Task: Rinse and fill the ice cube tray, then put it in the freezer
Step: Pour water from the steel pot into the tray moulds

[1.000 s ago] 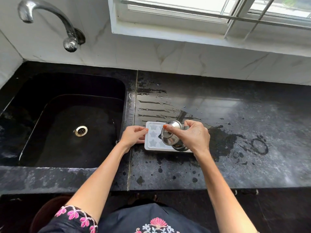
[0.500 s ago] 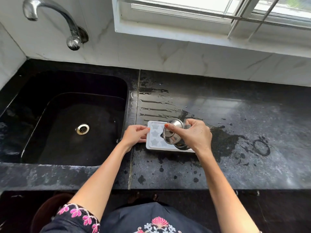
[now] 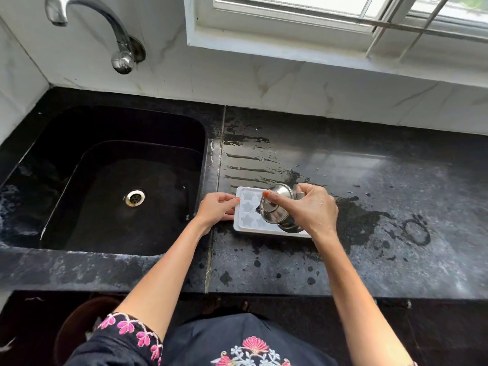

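Observation:
A white ice cube tray (image 3: 248, 210) with star-shaped cells lies flat on the black counter, just right of the sink. My left hand (image 3: 217, 208) pinches the tray's left edge. My right hand (image 3: 310, 208) grips a small steel lidded jug (image 3: 276, 207) and holds it tilted to the left over the tray's middle, with the forefinger pressed on the lid. The jug and my right hand hide the tray's right half. I cannot tell whether water is coming out.
The black sink (image 3: 118, 180) with a steel drain (image 3: 135, 198) lies to the left, under a steel tap (image 3: 116, 40) on the wall. The black counter (image 3: 396, 196) is wet, with puddles and drops around the tray. A window sill (image 3: 290, 48) runs behind.
My hands, the jug and the tray hold almost the same pose. The view has shifted slightly.

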Demonstrator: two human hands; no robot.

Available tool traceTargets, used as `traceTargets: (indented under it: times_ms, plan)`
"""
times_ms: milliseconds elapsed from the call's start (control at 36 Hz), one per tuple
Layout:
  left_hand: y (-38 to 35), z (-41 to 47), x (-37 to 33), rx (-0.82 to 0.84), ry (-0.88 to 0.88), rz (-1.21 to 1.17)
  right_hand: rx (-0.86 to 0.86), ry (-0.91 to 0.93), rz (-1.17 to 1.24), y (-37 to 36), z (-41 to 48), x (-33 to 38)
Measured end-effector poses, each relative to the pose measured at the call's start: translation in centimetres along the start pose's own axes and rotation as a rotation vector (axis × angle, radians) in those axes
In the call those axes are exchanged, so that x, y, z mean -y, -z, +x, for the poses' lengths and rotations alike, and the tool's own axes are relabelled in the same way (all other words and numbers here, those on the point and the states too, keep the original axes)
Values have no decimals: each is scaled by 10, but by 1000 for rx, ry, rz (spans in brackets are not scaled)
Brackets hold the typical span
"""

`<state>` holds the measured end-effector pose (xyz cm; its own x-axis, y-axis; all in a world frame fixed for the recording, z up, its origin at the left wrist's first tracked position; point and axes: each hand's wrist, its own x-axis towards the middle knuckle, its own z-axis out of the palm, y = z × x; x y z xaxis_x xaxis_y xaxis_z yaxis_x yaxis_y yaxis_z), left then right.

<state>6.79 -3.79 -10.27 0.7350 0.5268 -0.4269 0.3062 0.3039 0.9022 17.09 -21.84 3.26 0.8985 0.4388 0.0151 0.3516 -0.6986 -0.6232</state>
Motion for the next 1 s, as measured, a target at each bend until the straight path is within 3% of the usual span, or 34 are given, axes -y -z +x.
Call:
traceTargets:
  times_ms: [639, 861, 1000]
  plan:
    - [0, -4, -4, 2, 17, 2, 29, -144, 246, 2, 8, -16]
    - [-2, -4, -7, 1, 19, 15, 44, -283, 723, 22, 11, -36]
    - [-4, -6, -9, -3, 24, 22, -38, -378, 878, 43, 13, -65]
